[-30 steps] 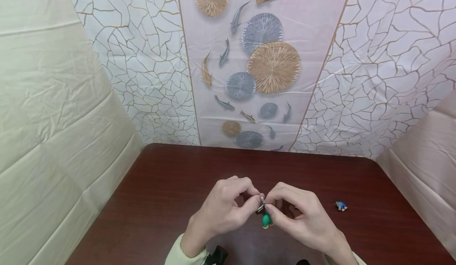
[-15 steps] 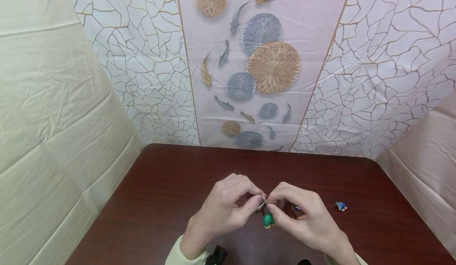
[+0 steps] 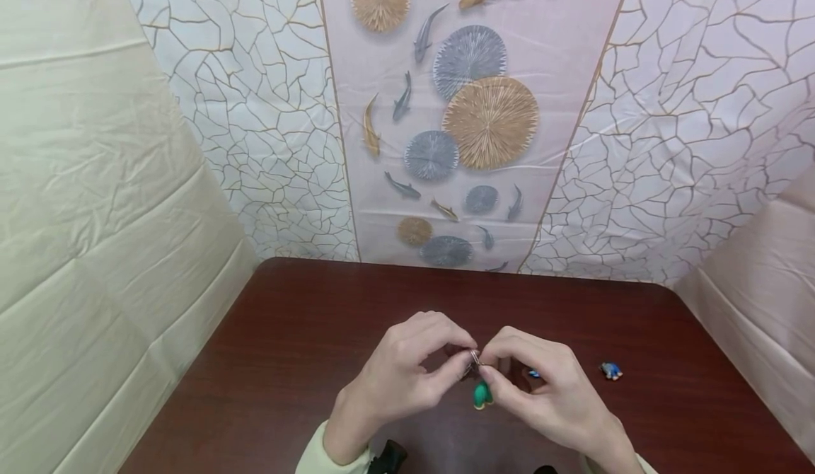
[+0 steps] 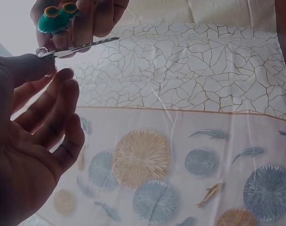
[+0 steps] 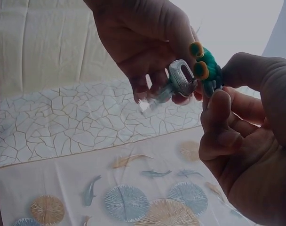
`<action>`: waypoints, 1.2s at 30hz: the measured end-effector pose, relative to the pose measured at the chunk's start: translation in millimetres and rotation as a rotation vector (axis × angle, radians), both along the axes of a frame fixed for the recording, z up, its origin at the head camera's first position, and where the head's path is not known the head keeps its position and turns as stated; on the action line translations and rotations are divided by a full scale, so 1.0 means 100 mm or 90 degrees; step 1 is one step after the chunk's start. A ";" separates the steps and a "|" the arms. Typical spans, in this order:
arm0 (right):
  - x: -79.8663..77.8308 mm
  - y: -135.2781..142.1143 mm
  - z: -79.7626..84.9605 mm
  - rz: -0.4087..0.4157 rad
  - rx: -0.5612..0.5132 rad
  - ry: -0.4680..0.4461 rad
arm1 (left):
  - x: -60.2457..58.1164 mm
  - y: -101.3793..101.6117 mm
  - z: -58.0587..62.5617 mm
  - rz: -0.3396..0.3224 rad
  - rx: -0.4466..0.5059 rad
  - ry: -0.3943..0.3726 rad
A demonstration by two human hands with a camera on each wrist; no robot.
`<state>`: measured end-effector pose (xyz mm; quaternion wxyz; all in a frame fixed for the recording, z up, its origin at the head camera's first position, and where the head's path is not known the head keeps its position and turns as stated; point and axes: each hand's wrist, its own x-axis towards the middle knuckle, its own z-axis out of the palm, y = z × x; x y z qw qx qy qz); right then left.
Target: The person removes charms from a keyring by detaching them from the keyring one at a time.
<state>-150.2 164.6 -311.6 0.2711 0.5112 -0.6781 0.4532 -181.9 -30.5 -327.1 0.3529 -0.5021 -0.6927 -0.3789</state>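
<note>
Both hands meet over the table in the head view. My left hand (image 3: pixel 407 364) pinches a small metal key ring (image 3: pixel 475 357) between thumb and index finger. From the ring juts a silver key (image 5: pixel 181 77), its toothed blade (image 4: pixel 93 45) seen nearly edge-on in the left wrist view. A green charm with yellow-orange round ends (image 5: pixel 206 66) hangs below the fingertips in the head view. My right hand (image 3: pixel 544 382) pinches this charm at its base, right beside the ring. Fingertips partly hide the ring.
On the dark wooden table (image 3: pixel 318 304) a small blue figure (image 3: pixel 611 371) lies right of the right hand. Another bit of blue (image 3: pixel 533 373) shows between the right hand's fingers. A patterned cloth (image 3: pixel 446 198) hangs behind the table, with pale cloth at both sides.
Both hands have shifted slightly right with the ring and charm. A bit of blue has come into sight between the right hand's fingers. The left fingers cover more of the key.
</note>
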 end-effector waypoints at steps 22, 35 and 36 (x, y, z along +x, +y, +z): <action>0.02 -0.02 0.01 0.003 0.001 -0.012 | 0.03 -0.01 -0.05 0.025 0.013 -0.045; -0.09 0.11 -0.05 -0.012 0.007 -0.036 | -0.03 -0.04 -0.05 -0.009 0.053 -0.147; -0.11 0.14 -0.07 -0.023 0.011 -0.048 | -0.04 -0.04 -0.05 -0.011 0.049 -0.165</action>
